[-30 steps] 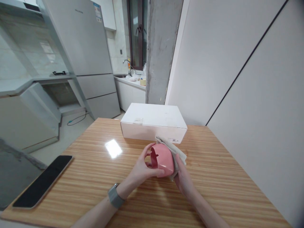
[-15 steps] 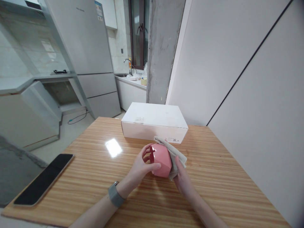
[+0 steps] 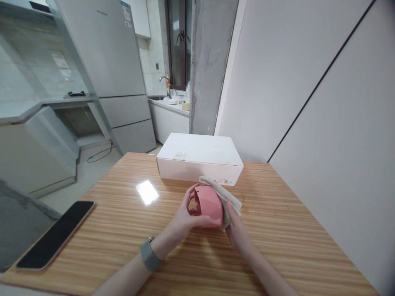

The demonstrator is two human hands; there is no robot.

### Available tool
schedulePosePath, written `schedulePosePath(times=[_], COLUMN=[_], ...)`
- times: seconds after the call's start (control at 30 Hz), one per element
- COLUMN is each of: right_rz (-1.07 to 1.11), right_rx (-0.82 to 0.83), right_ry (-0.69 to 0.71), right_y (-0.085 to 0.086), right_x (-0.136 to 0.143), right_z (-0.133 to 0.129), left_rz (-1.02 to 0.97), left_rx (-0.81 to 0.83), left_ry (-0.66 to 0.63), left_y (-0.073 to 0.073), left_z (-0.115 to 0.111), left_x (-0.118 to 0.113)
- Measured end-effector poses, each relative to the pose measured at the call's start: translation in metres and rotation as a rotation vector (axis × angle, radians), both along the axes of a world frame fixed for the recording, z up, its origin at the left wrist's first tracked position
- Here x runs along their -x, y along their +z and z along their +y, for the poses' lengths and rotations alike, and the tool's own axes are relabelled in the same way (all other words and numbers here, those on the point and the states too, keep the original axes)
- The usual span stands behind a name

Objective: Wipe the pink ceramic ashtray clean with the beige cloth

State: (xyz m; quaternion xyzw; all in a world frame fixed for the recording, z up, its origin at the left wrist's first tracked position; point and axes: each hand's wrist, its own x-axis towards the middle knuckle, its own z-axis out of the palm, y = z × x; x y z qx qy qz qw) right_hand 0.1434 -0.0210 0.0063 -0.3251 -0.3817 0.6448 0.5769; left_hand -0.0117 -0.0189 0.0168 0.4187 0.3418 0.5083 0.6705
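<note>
A pink faceted pot-like container [image 3: 210, 205] is tipped on its side above the table, its notched opening facing left. My left hand [image 3: 189, 213] grips it by the rim, thumb on the near side and fingers around the far edge. On the container's right side lies a folded light-grey cloth [image 3: 227, 196], pressed against the base. My right hand [image 3: 236, 228] is closed on this cloth, with the thumb on top; its other fingers are mostly hidden. A grey watch band circles my left wrist.
Behind the hands a white cardboard box [image 3: 200, 160] stands on the wooden table [image 3: 286, 230]. A black phone [image 3: 57, 234] lies at the table's left edge. A white wall [image 3: 308, 82] borders the right side; a fridge [image 3: 108, 53] and sink counter stand beyond.
The pink container has turned slightly in my left hand, so its opening shows more. My right hand keeps the cloth against it, nearly in the same place.
</note>
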Motion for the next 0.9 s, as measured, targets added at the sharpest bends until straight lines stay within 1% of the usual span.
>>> schedulePosePath(times=[0.13, 0.23, 0.33, 0.43, 0.6, 0.67, 0.8, 0.9], right_rz=[0.020, 0.030, 0.011, -0.012, -0.006, -0.001, -0.022, -0.058], right_rx=[0.025, 0.029, 0.038, 0.036, -0.043, -0.070, -0.090, -0.103], right_ry=[-0.010, -0.007, -0.006, -0.015, 0.015, 0.037, 0.049, 0.036], right_y=[0.004, 0.007, 0.009, 0.010, 0.014, 0.014, 0.009, 0.003], right_x=[0.001, 0.002, 0.002, 0.002, 0.003, 0.003, 0.002, 0.002], right_z=[-0.001, -0.003, -0.005, -0.007, -0.008, -0.009, -0.009, -0.010], left_rz=[0.092, 0.147, 0.144, 0.135, 0.085, 0.083, 0.050, -0.025], left_rx=[-0.023, -0.037, -0.049, -0.064, -0.008, -0.006, -0.017, 0.062], left_ry=[-0.026, -0.047, -0.048, -0.016, -0.012, 0.010, 0.071, 0.074], left_y=[0.000, 0.007, 0.014, 0.017, 0.011, 0.008, 0.006, 0.005], left_z=[0.000, 0.000, -0.001, -0.002, 0.000, 0.001, 0.002, 0.001], left_x=[0.001, 0.002, 0.003, 0.002, 0.001, 0.002, 0.003, 0.001])
